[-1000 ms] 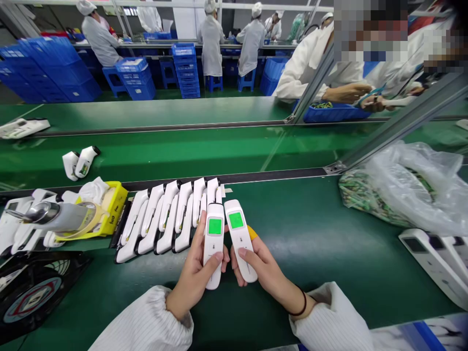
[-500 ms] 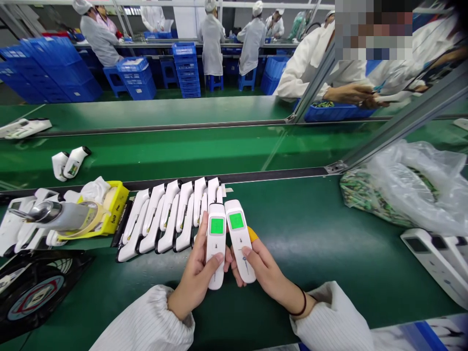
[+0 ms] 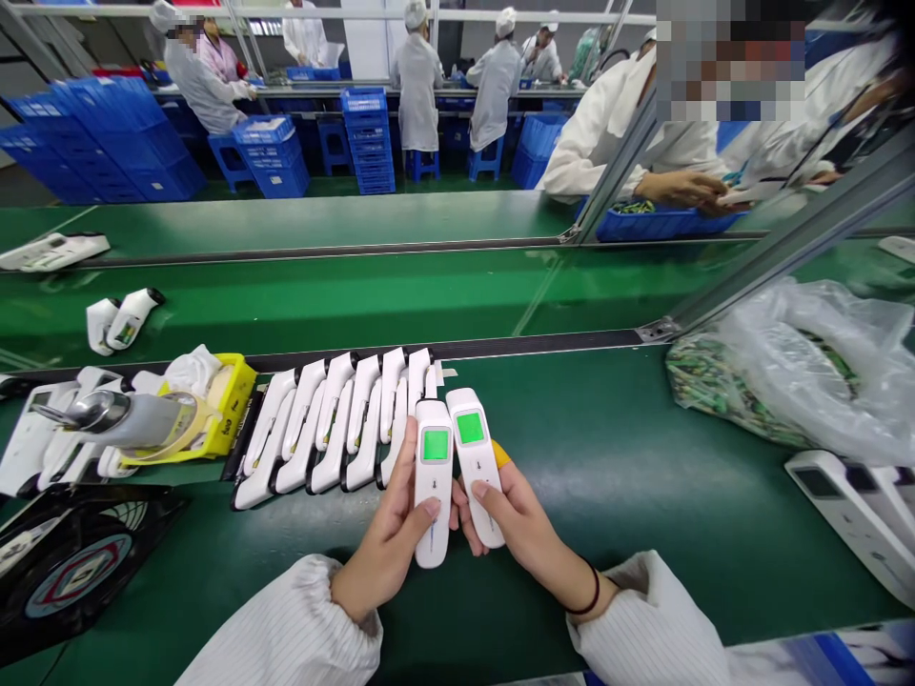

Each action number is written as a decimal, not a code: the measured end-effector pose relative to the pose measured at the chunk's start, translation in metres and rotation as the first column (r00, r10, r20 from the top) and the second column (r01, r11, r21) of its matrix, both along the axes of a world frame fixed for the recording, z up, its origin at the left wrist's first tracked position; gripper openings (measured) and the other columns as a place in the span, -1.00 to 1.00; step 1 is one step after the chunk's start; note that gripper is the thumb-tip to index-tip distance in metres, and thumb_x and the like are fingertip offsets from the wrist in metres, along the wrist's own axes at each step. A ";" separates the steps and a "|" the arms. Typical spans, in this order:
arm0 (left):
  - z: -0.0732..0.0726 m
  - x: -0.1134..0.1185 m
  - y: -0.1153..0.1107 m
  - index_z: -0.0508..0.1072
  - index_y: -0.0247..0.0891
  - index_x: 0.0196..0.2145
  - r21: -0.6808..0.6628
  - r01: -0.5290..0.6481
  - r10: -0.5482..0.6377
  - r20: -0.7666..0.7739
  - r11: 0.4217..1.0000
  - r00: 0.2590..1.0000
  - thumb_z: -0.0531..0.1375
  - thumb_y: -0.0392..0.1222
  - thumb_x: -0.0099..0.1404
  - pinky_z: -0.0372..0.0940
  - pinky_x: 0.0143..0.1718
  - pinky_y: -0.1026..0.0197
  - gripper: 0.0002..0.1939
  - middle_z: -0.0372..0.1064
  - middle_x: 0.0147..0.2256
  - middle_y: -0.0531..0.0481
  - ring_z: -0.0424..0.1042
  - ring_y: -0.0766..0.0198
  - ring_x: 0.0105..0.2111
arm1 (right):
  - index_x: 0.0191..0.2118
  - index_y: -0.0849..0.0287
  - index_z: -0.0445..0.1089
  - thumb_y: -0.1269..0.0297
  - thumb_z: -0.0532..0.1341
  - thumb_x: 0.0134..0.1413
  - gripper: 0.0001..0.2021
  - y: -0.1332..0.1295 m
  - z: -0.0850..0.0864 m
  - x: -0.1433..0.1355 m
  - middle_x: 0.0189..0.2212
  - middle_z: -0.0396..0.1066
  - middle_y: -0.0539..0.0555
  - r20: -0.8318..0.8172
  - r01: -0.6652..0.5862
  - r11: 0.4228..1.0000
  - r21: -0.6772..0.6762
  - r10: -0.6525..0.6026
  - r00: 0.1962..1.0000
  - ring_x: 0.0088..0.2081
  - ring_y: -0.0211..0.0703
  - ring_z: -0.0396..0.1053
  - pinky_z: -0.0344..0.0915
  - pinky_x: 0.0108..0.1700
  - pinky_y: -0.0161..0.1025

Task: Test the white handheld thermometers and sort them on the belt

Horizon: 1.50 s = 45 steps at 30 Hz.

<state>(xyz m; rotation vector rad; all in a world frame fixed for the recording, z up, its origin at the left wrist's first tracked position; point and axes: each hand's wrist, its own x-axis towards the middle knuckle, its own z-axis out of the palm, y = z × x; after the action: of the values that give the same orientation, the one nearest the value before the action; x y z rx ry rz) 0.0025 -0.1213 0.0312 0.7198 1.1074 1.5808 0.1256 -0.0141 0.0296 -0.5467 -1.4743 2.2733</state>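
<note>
My left hand (image 3: pixel 390 543) is closed around a white infrared thermometer (image 3: pixel 434 486), its thumb lying on the handle below a lit green screen. Close beside it, my right hand (image 3: pixel 525 519) grips a second infrared thermometer (image 3: pixel 477 467), also with a green screen lit. Both are held upright, screens toward me, their tops nearly level. A yellow cover sits on one right finger. Behind my left hand, a row of white thermometer bodies (image 3: pixel 325 419) leans along the back of the green bench (image 3: pixel 607 495).
At left are a yellow tray (image 3: pixel 233 405), a dispenser bottle (image 3: pixel 139 419) and a black fan (image 3: pixel 78 572). A plastic bag of small green parts (image 3: pixel 779 372) lies at right, near more thermometers (image 3: pixel 850 514). Two housings (image 3: pixel 125 319) rest on the belt. A metal post (image 3: pixel 772 229) slants across; co-workers sit beyond.
Both thermometers have shifted slightly right in view, with both hands still holding them. The two housings on the belt have moved left. Across the bench, a co-worker's hands have moved a little.
</note>
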 end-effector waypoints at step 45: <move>0.005 -0.004 0.009 -0.26 0.05 0.30 0.001 -0.258 0.258 -0.005 0.966 0.966 0.22 -0.20 0.26 0.19 0.11 0.08 -0.14 0.32 0.04 -0.05 0.32 0.18 0.04 | -0.22 0.24 0.32 0.07 0.17 0.14 -0.71 0.004 0.008 -0.005 -0.47 0.44 0.07 0.044 0.019 0.990 -0.142 -0.012 0.999 -0.54 -0.26 0.38 0.31 -0.51 -0.33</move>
<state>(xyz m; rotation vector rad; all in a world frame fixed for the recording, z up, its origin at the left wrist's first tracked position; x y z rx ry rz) -0.0017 -0.1119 0.0358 0.5978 1.2433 1.7980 0.1204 -0.0103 0.0377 -0.6500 -1.3285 2.3817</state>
